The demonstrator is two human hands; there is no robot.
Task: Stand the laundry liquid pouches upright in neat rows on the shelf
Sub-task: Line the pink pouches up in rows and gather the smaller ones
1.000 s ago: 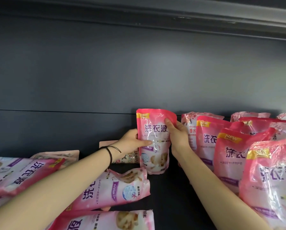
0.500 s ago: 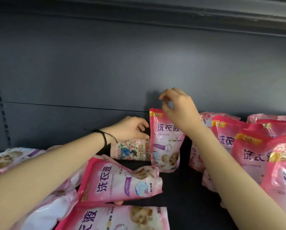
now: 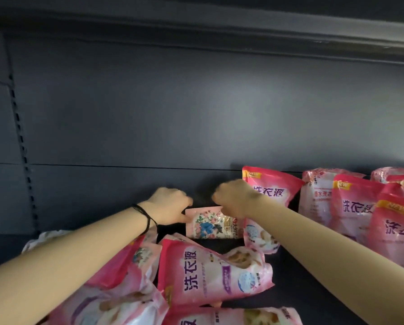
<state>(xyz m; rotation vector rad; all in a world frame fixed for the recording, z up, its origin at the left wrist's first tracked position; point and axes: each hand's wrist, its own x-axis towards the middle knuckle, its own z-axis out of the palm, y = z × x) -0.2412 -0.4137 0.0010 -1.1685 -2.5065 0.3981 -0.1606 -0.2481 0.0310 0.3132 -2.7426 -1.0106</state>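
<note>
A floral-printed pouch is seen lying on its side at the back edge of the shelf, its long axis running left to right along the back panel, its print turned sideways; it must be turned a quarter to be stood up, so the move is judged to turn on that axis. The pouch is placed just below and between the two hands, neither being clearly nearer; the left hand is set at its left end, with the thumb touching the upper left corner; the right hand is held over its upper right edge, knuckles toward the camera. The fingers of both hands are curled inward, yet both are blurred, and whether a grip is closed on the pouch cannot be told. An upright pouch is stood touching the floral one's right end, so little room is left on that side; more upright pouches are ranged toward the right edge. A flat pouch is left lying nearer the front edge.
</note>
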